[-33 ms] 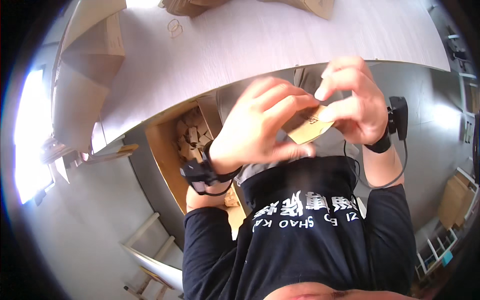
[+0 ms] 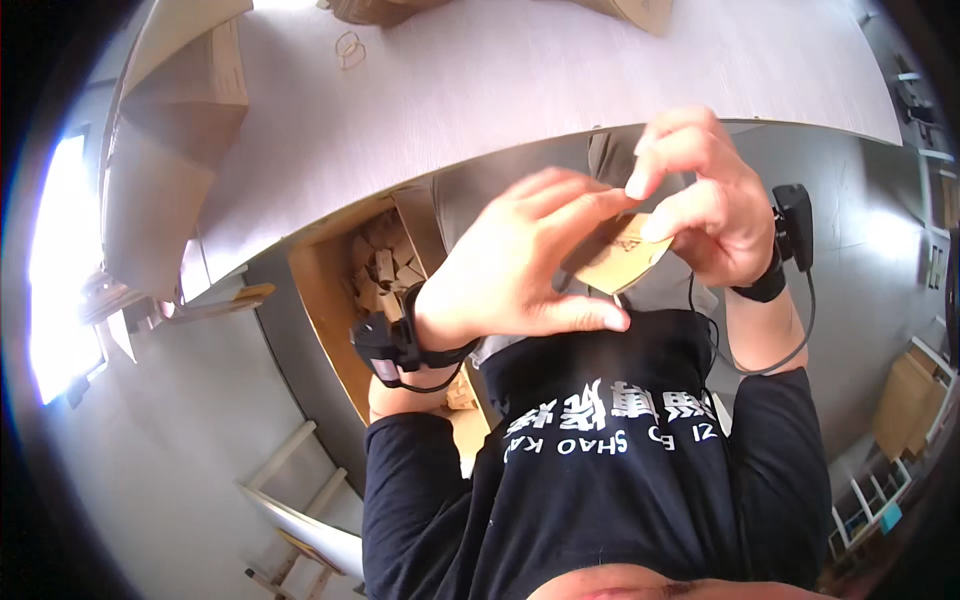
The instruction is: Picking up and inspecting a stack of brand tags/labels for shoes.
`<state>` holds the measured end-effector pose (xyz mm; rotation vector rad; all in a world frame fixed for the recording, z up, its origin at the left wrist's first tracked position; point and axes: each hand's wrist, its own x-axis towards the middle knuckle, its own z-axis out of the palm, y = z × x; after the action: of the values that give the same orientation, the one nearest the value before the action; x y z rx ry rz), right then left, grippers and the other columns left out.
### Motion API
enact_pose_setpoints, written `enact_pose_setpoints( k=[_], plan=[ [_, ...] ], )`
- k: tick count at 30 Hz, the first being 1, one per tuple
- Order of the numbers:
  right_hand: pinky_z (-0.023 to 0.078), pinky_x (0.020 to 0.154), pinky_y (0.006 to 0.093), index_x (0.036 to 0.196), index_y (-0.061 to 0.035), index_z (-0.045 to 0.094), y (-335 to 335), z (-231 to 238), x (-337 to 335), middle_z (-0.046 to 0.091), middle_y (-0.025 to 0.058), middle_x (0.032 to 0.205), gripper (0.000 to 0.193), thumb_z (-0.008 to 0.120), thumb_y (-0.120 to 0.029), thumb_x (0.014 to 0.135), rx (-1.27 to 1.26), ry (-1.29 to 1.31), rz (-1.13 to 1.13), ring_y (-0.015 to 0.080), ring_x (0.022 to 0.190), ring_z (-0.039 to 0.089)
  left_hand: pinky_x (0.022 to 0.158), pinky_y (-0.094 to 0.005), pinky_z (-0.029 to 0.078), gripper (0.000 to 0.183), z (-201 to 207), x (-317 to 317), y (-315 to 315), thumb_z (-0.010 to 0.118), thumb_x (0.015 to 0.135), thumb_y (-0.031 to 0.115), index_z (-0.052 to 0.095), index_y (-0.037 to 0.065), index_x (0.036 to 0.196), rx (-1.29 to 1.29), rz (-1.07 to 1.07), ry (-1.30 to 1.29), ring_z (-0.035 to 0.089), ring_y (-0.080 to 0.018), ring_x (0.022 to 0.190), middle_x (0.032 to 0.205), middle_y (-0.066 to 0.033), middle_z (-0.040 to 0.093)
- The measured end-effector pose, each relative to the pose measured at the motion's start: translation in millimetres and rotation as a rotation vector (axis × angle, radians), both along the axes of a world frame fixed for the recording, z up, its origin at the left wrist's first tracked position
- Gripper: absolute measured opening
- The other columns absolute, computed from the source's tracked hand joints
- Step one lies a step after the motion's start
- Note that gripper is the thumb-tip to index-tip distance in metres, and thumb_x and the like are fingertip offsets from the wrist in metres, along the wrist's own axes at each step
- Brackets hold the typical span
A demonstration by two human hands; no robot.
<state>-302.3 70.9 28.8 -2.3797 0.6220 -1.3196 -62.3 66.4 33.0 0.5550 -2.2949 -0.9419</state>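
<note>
Cardboard piece point(image 2: 617, 265), small, tan and marked with dark print, sits just right of the frame's centre, between your two hands. Your right hand point(image 2: 700, 205) is the nearer one: it pinches the piece's upper-right end, thumb pressed on the printed face. From that grip the piece lies down and to the left, its visible long axis seeming to slant from upper right to lower left, though your fingers hide part of it. Your left hand point(image 2: 540, 250) is spread in a wide C around its left side, thumb below and apart from the lower edge; you cannot tell whether its fingertips touch the top edge. Left of centre, below the table point(image 2: 480, 85), stands an open box point(image 2: 322, 305) holding cardboard bits point(image 2: 385, 270).
</note>
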Motion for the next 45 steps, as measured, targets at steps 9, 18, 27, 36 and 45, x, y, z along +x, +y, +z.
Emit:
enact_pose_setpoints(
  k=[9, 18, 27, 36, 45],
  plan=[
    [0.046, 0.091, 0.0471, 0.086, -0.0162, 0.064, -26.8, -38.1, 37.8, 0.065, 0.0108, 0.109, 0.026, 0.063, -0.037, 0.102, 0.559, -0.237, 0.533, 0.0332, 0.108, 0.053, 0.081, -0.0386, 0.053, 0.082, -57.6, 5.7, 22.5, 0.085, 0.079, 0.054, 0.054, -0.002, 0.130, 0.528, -0.171, 0.352, 0.066, -0.0308, 0.093, 0.103, -0.0180, 0.064],
    [0.048, 0.097, 0.0448, 0.094, -0.0115, 0.066, -43.1, -45.5, 78.5, 0.065, 0.0098, 0.118, 0.009, 0.075, -0.012, 0.091, 0.451, -0.203, 0.460, 0.0309, 0.114, 0.060, 0.088, -0.0353, 0.053, 0.070, -80.7, 46.0, 33.7, 0.079, 0.087, 0.041, 0.052, -0.002, 0.135, 0.756, 0.059, 0.452, 0.066, -0.0202, 0.101, 0.112, -0.0131, 0.066],
    [0.049, 0.091, 0.0452, 0.089, -0.0166, 0.068, -49.8, -13.8, 77.3, 0.066, 0.0055, 0.122, 0.025, 0.086, -0.016, 0.073, -0.154, -0.037, 0.038, 0.0327, 0.114, 0.062, 0.098, -0.0323, 0.049, 0.071, -76.2, 55.9, -2.5, 0.081, 0.084, 0.031, 0.051, -0.003, 0.139, 0.585, 0.085, 0.433, 0.065, -0.0194, 0.109, 0.121, -0.0132, 0.066],
    [0.043, 0.107, 0.0530, 0.077, -0.0115, 0.067, -38.5, -7.4, 67.6, 0.061, 0.0083, 0.142, 0.017, 0.083, -0.013, 0.072, -0.043, 0.218, 0.196, 0.0404, 0.143, 0.044, 0.086, -0.0332, 0.053, 0.053, -63.5, 69.5, 0.7, 0.079, 0.088, 0.023, 0.058, -0.002, 0.130, 0.409, 0.184, 0.179, 0.068, -0.0194, 0.095, 0.105, -0.0142, 0.070],
    [0.044, 0.104, 0.0528, 0.078, -0.0112, 0.065, -43.5, -4.9, 46.1, 0.064, 0.0156, 0.137, 0.014, 0.074, -0.017, 0.087, -0.019, 0.220, 0.251, 0.0474, 0.137, 0.048, 0.105, -0.0351, 0.046, 0.071, -37.5, 52.4, -23.6, 0.093, 0.075, 0.027, 0.061, -0.008, 0.129, 0.406, -0.025, 0.069, 0.063, -0.0189, 0.118, 0.121, -0.0147, 0.070]
  ],
)
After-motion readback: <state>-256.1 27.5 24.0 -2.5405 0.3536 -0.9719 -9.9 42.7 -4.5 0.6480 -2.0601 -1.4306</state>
